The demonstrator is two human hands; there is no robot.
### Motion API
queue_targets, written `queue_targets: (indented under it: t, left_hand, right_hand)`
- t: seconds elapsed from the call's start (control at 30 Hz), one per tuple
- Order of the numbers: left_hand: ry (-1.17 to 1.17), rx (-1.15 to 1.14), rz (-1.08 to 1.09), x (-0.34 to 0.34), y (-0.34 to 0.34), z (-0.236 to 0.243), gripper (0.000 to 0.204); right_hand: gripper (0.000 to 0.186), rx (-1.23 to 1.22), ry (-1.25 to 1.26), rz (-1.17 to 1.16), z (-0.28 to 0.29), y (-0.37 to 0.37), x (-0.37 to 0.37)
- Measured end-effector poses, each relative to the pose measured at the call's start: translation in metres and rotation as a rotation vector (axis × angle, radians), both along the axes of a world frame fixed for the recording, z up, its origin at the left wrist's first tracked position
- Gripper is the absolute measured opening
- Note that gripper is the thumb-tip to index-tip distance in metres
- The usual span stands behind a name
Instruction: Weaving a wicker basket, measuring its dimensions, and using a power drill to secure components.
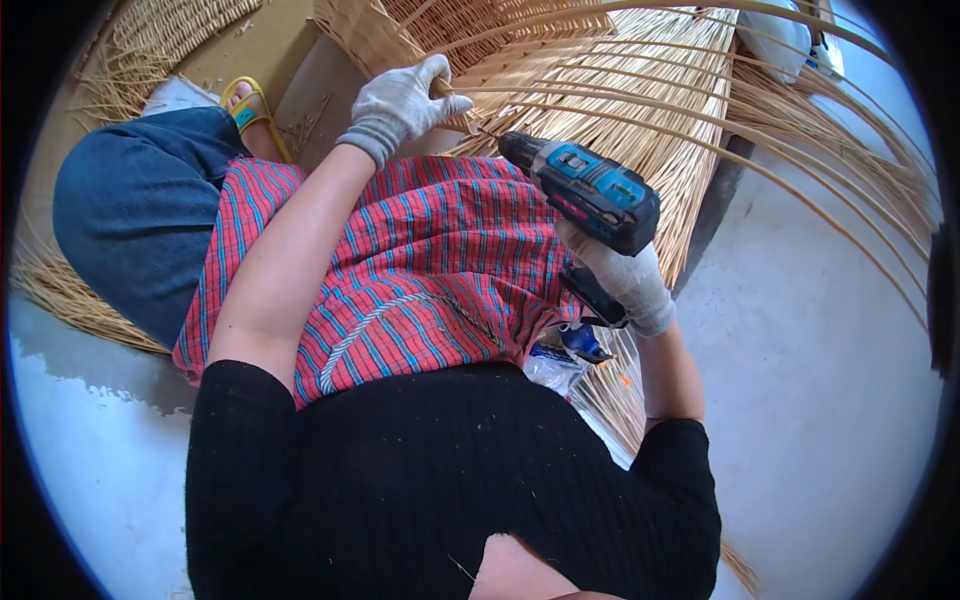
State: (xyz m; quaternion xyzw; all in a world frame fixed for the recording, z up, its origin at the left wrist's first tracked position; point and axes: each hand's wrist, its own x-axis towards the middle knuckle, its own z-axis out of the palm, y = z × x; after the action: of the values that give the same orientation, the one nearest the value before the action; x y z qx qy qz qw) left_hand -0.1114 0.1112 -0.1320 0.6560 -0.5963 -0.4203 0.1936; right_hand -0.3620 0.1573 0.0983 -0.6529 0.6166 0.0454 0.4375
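My left hand (398, 108), in a pale knit glove, is closed round the end of a long bent cane rod (560, 92) at the upper middle. Several such rods arc away to the right. My right hand (628, 278), gloved too, grips the handle of a blue and black cordless drill (598, 190). The drill's chuck (517, 148) points up and left toward the left hand. A thin bit sticks out of it, its tip close to the rod's held end; I cannot tell whether they touch. Below both hands, a red checked apron (430, 240) covers my lap.
A woven wicker basket (365, 35) stands at the top. Beside it lies a big spread of thin wicker sticks (650, 130). Blue items and a plastic bag (555, 372) lie under the right arm. Another woven piece (175, 35) is at upper left, near a yellow sandal (262, 110).
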Motion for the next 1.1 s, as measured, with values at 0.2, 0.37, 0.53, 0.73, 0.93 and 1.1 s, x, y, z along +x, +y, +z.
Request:
queue_targets:
  t: [0.2,0.37,0.53,0.73,0.93,1.1]
  left_hand:
    - [-0.012,0.027,-0.011,-0.004,0.0,-0.002,0.069]
    - [-0.025,0.038,-0.013,-0.005,0.0,-0.006,0.072]
    - [-0.035,0.028,-0.008,-0.007,0.002,-0.009,0.073]
    - [-0.014,0.034,-0.012,-0.008,0.003,-0.011,0.073]
    - [-0.023,0.018,0.006,-0.009,0.003,-0.008,0.07]
    - [0.078,-0.047,0.072,-0.014,0.005,-0.002,0.058]
  right_hand:
    - [0.02,-0.038,-0.088,-0.025,-0.008,-0.002,0.003]
    - [0.022,-0.017,-0.079,-0.047,-0.007,-0.002,0.003]
    - [0.026,-0.024,-0.054,-0.028,-0.011,-0.003,0.003]
    - [0.025,-0.016,-0.059,-0.034,-0.012,-0.003,-0.001]
    - [0.023,-0.022,-0.017,0.091,-0.007,-0.014,0.002]
    - [0.024,0.06,0.016,0.073,0.006,-0.024,0.003]
